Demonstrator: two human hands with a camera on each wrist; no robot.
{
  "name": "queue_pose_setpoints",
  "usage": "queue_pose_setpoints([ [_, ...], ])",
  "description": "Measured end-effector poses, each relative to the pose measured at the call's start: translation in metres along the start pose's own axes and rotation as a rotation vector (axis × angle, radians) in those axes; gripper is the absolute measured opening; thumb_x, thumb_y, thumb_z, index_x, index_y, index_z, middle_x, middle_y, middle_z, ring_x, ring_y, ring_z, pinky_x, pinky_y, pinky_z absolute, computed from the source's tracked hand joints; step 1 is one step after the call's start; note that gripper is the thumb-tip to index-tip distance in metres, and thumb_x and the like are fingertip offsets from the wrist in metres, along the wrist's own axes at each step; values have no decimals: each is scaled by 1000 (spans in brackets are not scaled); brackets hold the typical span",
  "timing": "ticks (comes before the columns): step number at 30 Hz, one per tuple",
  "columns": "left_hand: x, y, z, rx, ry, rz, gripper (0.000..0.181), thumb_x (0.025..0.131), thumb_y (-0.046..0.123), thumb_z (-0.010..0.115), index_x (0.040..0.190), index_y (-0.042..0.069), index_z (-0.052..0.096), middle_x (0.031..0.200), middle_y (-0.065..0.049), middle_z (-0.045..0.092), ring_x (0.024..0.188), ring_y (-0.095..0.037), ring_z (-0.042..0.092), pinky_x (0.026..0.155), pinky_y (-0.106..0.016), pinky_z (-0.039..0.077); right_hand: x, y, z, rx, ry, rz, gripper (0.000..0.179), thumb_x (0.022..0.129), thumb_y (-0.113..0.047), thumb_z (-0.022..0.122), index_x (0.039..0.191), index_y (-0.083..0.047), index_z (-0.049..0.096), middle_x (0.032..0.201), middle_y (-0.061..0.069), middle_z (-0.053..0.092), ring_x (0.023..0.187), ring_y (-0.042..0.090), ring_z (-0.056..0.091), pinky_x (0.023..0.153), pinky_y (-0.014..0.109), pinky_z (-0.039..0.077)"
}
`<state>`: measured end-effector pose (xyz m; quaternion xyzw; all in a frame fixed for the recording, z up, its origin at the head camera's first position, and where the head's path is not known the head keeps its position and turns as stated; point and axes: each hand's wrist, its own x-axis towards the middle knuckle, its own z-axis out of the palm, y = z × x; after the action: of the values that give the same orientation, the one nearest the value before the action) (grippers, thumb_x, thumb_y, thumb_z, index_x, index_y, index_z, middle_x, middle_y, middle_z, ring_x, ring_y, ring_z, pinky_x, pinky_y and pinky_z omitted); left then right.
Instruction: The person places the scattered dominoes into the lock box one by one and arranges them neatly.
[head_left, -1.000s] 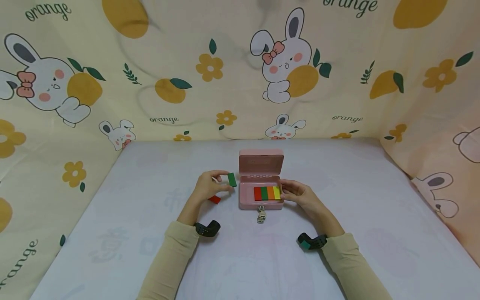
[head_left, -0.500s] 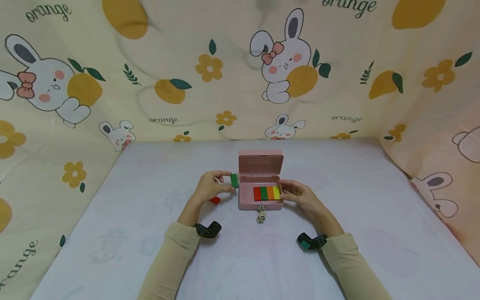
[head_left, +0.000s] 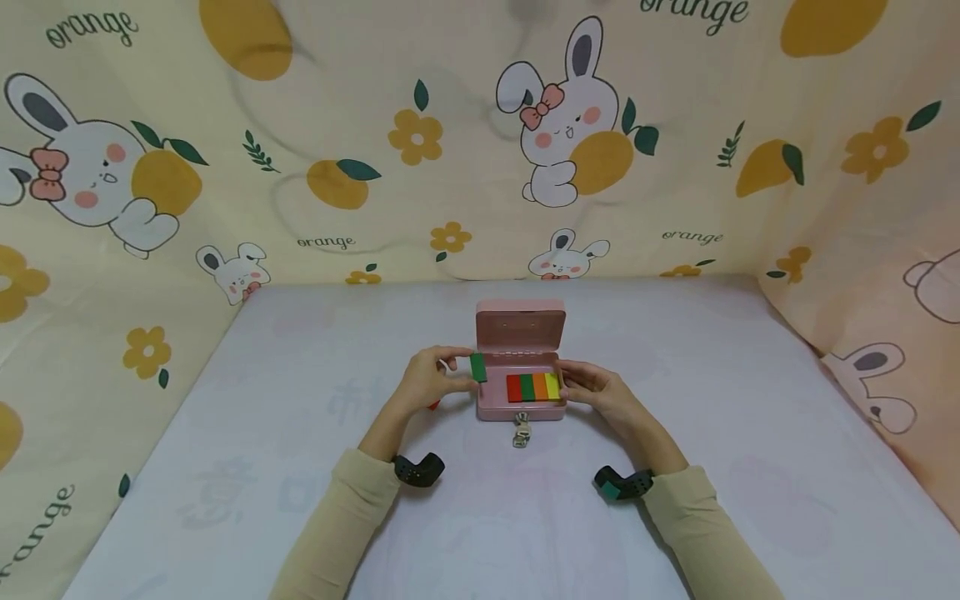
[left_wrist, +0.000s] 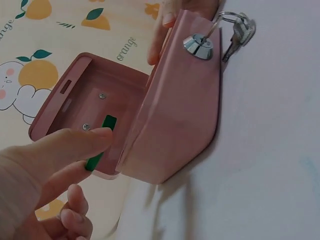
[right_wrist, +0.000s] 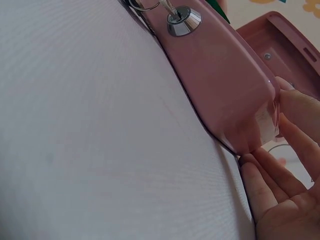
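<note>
A pink metal cash box [head_left: 498, 413] stands with its lid [head_left: 520, 330] raised. Inside lie a red block [head_left: 513, 388], a green one [head_left: 528, 387], an orange one [head_left: 540, 387] and a yellow one [head_left: 552, 387], side by side toward the right. My left hand [head_left: 426, 380] pinches another green block [head_left: 477, 367] between thumb and forefinger, over the box's left rim. At the right end, my right hand [head_left: 597, 385] grips the box wall, fingertips over the rim and against the side [right_wrist: 265, 117]. A red piece [head_left: 434, 406] shows on the table, mostly hidden under my left hand.
Keys on a ring [left_wrist: 240, 30] hang from the lock [left_wrist: 198, 46] on the box front. The table [head_left: 495, 517] has a white cover. Behind and at both sides rises a cloth [head_left: 450, 183] printed with rabbits and oranges.
My left hand has moved right with the green block, from beside the box to over its left rim. The red piece on the table is now more covered. My right hand has stayed put.
</note>
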<state>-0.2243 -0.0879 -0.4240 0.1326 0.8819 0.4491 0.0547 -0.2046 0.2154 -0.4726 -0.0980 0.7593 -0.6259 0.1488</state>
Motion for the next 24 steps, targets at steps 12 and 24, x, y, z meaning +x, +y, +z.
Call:
queue_pose_setpoints([
  [12, 3, -1, 4, -26, -57, 38, 47, 73, 15, 83, 118, 8, 69, 84, -10, 56, 64, -11, 40, 51, -22, 31, -1, 0, -1, -11, -9, -7, 59, 92, -20, 64, 144, -4, 42, 152, 19, 39, 142, 37, 35, 97, 8, 42],
  [24, 6, 0, 8, -17, -94, 38, 48, 76, 18, 82, 120, 9, 68, 92, -15, 57, 65, -12, 40, 46, -23, 31, -1, 1, -1, -2, -9, -25, 58, 92, -19, 64, 143, -1, 43, 153, 19, 37, 143, 37, 34, 94, 4, 39],
])
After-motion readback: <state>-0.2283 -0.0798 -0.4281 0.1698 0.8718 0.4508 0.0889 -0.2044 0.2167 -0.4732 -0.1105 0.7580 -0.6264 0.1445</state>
